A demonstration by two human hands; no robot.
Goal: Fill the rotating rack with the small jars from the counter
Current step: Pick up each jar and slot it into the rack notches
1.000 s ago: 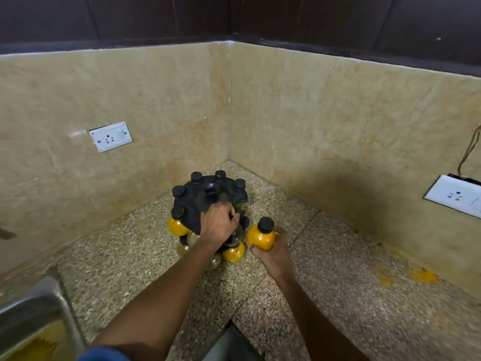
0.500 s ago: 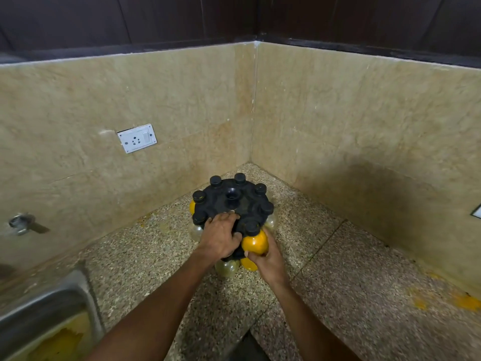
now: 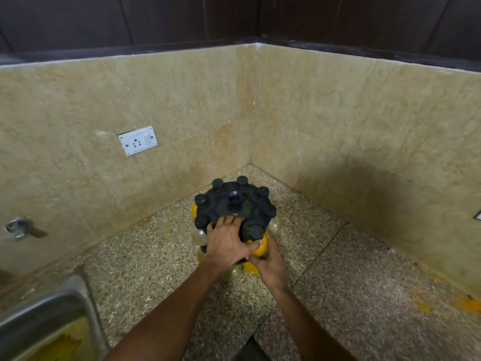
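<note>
The right hand curls up from below around a small orange jar with a black cap, holding it at the near edge of the black rotating rack, where the cap sits level with the rack's top disc. The left hand lies just to the left of that jar, palm down on the near part of the disc, fingers fairly straight and spread over the plastic, its thumb stretched across to touch the jar's side. Out from the two hands, black caps of other jars ring the disc's rim, and pale and orange jar bodies show below it, some under the hands on a lower level. The rack stands on a speckled stone counter in a corner of beige tiled walls. Farther left, a white socket plate sits on the wall, and a steel sink lies at the near left
</note>
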